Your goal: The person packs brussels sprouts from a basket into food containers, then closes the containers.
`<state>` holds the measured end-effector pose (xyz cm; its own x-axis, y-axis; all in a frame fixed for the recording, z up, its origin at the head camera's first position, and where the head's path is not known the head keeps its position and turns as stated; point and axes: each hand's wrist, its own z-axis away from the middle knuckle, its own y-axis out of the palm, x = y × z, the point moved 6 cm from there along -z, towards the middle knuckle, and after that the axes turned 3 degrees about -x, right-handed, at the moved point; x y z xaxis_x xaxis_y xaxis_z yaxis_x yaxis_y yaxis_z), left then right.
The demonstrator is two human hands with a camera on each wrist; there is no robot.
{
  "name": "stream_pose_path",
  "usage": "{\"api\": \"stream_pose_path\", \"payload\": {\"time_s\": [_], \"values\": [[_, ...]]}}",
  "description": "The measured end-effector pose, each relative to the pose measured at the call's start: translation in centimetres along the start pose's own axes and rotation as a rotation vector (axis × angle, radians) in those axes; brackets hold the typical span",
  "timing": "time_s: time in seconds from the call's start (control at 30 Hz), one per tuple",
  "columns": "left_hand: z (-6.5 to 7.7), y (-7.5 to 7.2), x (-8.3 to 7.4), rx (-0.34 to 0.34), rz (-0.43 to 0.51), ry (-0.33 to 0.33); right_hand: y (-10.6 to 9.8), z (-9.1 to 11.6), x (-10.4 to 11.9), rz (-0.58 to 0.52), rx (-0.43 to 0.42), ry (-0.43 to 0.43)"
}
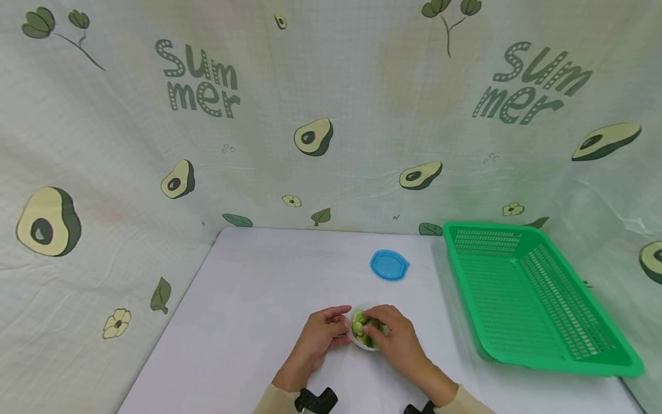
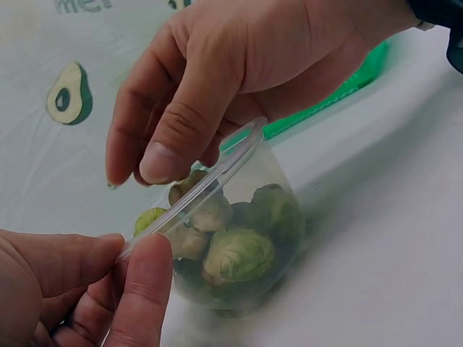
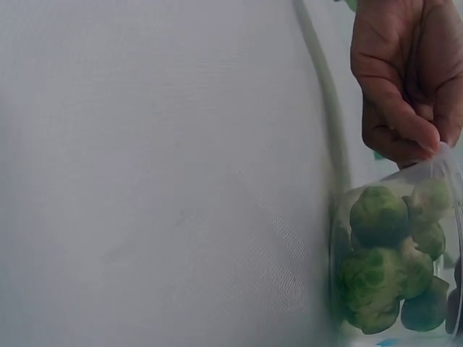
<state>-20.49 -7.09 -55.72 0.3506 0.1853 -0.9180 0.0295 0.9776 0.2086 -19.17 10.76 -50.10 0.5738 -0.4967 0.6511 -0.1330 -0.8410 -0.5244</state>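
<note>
A clear plastic tub [image 2: 282,173] full of green Brussels sprouts [image 2: 239,254] stands on the white table, tilted in the left wrist view. My left hand [image 1: 324,333] pinches its rim between thumb and fingers, as the right wrist view also shows. Over the tub's mouth my right hand [image 1: 395,336] reaches down, its thumb [image 2: 163,159] and fingers bent toward the top sprouts, with no sprout visible between them. The palm side of that hand is partly hidden in the left wrist view.
Beyond the tub lies a blue lid [image 1: 389,265]. A green plastic basket [image 1: 468,299] with slotted walls sits at the table's right side. Behind the white table [image 1: 258,276] hangs a sheet [image 1: 357,103] printed with avocados.
</note>
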Motion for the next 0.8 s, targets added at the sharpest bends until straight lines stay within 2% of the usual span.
{"api": "stream_pose_path", "payload": {"time_s": [0.1, 0.23, 0.47, 0.57, 0.8], "values": [[0.0, 0.0, -0.1, -0.001, 0.000, 0.000, -0.2, 0.0, -0.5, -0.087, -0.001, 0.064], [0.1, 0.1, -0.1, -0.003, -0.002, 0.000, -0.5, 0.0, -1.4, -0.164, 0.001, 0.189], [0.1, 0.0, -0.1, -0.011, -0.010, -0.003, -1.4, -0.2, -2.8, -0.369, -0.075, 0.360], [0.1, -0.2, -0.3, -0.015, -0.015, -0.004, -1.7, -0.3, -3.1, -0.414, -0.094, 0.396], [0.2, -0.4, -0.6, -0.027, -0.028, -0.007, -1.9, -0.6, -3.3, -0.446, -0.106, 0.431]]}}
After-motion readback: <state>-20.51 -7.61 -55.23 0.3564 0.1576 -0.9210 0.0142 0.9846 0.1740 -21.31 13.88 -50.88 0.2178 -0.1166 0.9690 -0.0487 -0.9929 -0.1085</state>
